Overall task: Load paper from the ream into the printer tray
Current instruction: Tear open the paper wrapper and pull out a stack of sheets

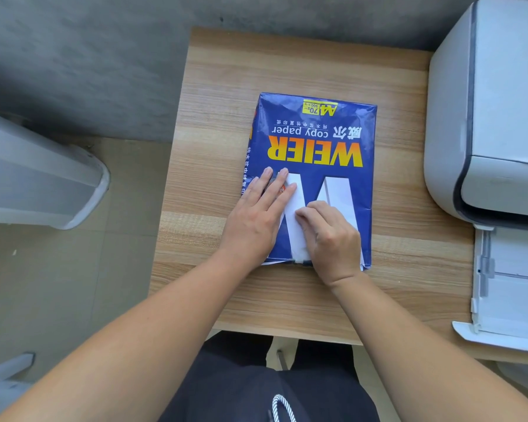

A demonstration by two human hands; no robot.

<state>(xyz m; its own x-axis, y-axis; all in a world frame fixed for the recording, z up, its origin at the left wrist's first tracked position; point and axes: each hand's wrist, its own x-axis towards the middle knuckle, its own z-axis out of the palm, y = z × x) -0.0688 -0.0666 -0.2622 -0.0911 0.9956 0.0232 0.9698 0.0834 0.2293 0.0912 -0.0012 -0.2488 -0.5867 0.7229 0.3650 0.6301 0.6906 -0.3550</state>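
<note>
A blue paper ream (pixel 314 141) with orange "WEIER" lettering lies flat on the wooden table (pixel 220 117), its near end torn with white paper showing. My left hand (pixel 256 214) rests flat on the ream's near left part, fingers spread. On the near middle of the wrapper sits my right hand (pixel 333 236), its fingers curled and pressing or pinching the wrapper. A grey-white printer (pixel 494 117) stands at the right. Its white paper tray (pixel 512 287) is pulled out toward me at the right edge.
A grey concrete wall runs behind the table. A light grey bin or appliance (pixel 37 178) stands on the tiled floor at the left. My dark-trousered legs are under the table's near edge.
</note>
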